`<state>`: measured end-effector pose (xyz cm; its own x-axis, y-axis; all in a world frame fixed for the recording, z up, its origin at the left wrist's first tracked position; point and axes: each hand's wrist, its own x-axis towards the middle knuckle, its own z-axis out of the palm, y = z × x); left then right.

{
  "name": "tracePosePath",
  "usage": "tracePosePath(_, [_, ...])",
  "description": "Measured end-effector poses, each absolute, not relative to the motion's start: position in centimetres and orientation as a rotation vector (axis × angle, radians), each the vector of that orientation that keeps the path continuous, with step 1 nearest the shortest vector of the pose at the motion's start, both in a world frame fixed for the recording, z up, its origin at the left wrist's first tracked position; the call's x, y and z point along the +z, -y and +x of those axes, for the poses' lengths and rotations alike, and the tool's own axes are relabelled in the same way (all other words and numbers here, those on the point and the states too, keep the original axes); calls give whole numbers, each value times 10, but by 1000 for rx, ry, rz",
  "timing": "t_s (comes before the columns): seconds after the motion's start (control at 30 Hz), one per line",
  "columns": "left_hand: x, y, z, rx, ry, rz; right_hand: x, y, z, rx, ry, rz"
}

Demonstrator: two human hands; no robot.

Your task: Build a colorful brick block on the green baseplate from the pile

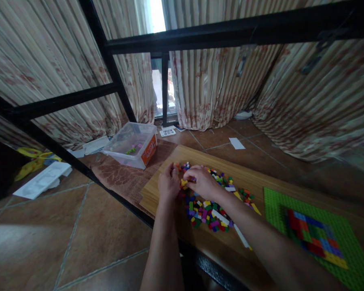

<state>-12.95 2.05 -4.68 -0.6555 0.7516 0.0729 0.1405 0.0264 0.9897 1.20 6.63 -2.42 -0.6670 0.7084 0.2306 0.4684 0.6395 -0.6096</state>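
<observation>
Grip undetermined: we cannot tell whether our curled left hand or right hand holds anything at the small, multicoloured plastic bricks on the tan wooden counter. Light pinches should serve best.

Dim, muted interior, daylight entering from behind through a blown-out window between shaded curtains, pale glare across the floor tiles at lower left, dark left edge, soft detail on the small bricks, wide-angle stretching toward the edges, smeary right side.
</observation>
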Motion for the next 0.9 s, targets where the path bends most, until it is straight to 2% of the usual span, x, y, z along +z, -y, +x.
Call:
tracePosePath(0.17, [-42,-17,-118,1589,-1750,1057,-16,-49,35,943,2129,-873])
tracePosePath(0.33, [-43,-13,-104,1610,-1591,1091,-23,-9,67,1126,1750,-1003])
tracePosePath(0.5, [-17,-2,-84,1725,-1772,916,-31,38,94,1181,1420,-1112])
tracePosePath(0.6, [5,10,-50,1796,-1664,966,-29,53,107,1150,1215,-1141])
tracePosePath(0.73, [15,28,14,1542,-1258,1008,-25,55,120,1196,829,-1015])
tracePosePath(0.9, [9,38,56,1366,-1055,875,-18,50,136,1153,602,-877])
